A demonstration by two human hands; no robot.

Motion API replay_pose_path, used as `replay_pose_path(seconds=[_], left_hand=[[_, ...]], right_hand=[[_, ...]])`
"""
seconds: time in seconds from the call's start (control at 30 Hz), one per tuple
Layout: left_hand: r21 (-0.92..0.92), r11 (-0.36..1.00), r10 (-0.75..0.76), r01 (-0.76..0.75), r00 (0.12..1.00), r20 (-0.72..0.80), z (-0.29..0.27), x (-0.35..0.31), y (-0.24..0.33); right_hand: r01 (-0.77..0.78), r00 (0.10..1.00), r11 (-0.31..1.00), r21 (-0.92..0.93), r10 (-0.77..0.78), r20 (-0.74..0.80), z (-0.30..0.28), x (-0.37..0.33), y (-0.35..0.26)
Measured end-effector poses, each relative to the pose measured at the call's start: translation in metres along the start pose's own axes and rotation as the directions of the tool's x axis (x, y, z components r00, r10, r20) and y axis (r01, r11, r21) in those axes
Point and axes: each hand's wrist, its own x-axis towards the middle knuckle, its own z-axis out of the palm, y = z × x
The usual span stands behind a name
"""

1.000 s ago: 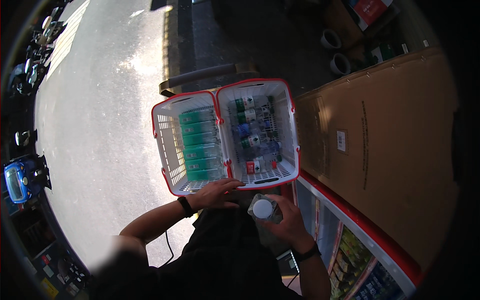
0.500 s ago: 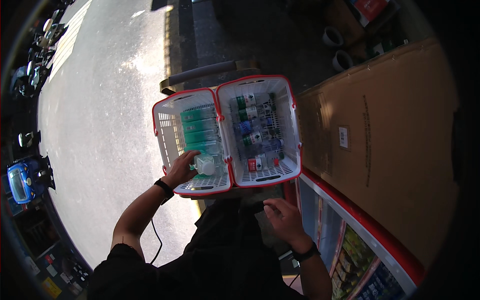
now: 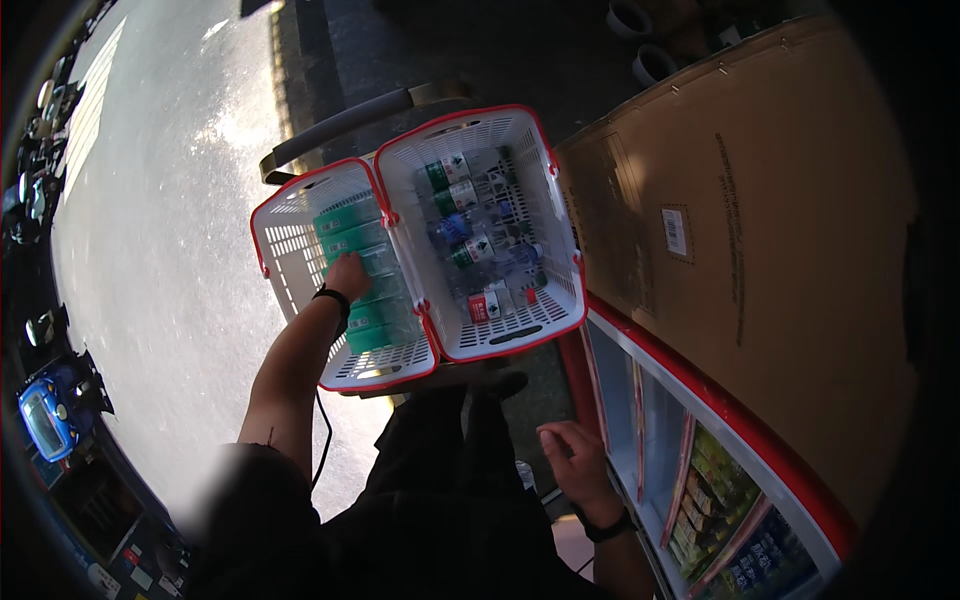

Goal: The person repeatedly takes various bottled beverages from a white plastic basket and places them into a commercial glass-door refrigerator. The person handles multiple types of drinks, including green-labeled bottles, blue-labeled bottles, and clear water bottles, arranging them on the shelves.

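Note:
My left hand [image 3: 349, 276] reaches into the left white plastic basket [image 3: 292, 215]. Its fingers curl down among clear bottles with green labels [image 3: 358, 238], and whatever they grip is hidden under the hand. These bottles lie in a row. The right basket [image 3: 405, 160], red-rimmed like the left one, contains several clear bottles [image 3: 478, 249] with green, blue and red labels, lying on their sides. Loosely curled with nothing in it, my right hand [image 3: 577, 464] hangs beside the freezer, below the baskets.
A glass-topped freezer [image 3: 745, 430] with a red edge and packaged goods inside stands to the right, a large cardboard sheet [image 3: 800, 200] over it. A dark bar handle [image 3: 340, 122] lies beyond the baskets. Paved ground [image 3: 170, 260] and a blue vehicle [image 3: 52, 410] are at left.
My left hand has moved farther into the left basket, away from the white-capped bottle it was holding at the near end. The baskets now appear farther left and higher. My right hand stays apart.

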Motion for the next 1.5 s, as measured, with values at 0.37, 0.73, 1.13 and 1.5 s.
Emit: replay_pose_path(seconds=[0.37, 0.73, 1.13, 1.5], left_hand=[[-0.14, 0.975, 0.136, -0.173, 0.961, -0.243, 0.014, -0.06, 0.0], [-0.249, 0.898, 0.225, -0.363, 0.864, -0.45, 0.042, -0.194, 0.066], [-0.113, 0.643, 0.651, -0.757, 0.619, -0.439, 0.008, -0.37, 0.237], [0.064, 0.349, 0.881, -0.935, 0.304, -0.362, 0.015, -0.469, 0.358]], right_hand=[[0.041, 0.998, 0.999, -0.017, -0.041, -0.043, -0.012, -0.026, 0.005], [0.083, 0.984, 0.996, -0.036, -0.087, -0.152, -0.055, -0.143, 0.045], [0.162, 0.857, 0.984, 0.073, -0.103, -0.505, -0.112, -0.305, 0.127], [0.218, 0.703, 0.963, 0.159, -0.042, -0.71, -0.119, -0.414, 0.199]])
